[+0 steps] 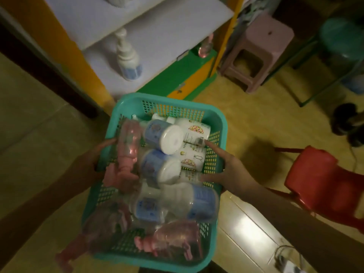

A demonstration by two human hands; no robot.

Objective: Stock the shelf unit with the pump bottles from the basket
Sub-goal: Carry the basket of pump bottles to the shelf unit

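Observation:
A teal plastic basket point(214, 119) fills the middle of the head view, held up between both hands. Inside lie several pump bottles: white ones with blue labels point(157, 134), white ones with flower prints point(197, 131) and clear pink ones point(129, 142). My left hand point(94, 156) grips the basket's left rim. My right hand point(230, 170) holds the right rim, its index finger stretched over the wall toward a flower-print bottle. The shelf unit point(157, 30), white boards in a yellow and green frame, stands beyond the basket. On it stand a white pump bottle point(128, 60) and a pink one point(205, 46).
A pink plastic stool point(256, 54) stands right of the shelf unit. A red plastic chair point(323, 180) is at the right, close to my right forearm. A teal stool point(342, 36) stands far right. A white power strip point(289, 266) lies on the tiled floor.

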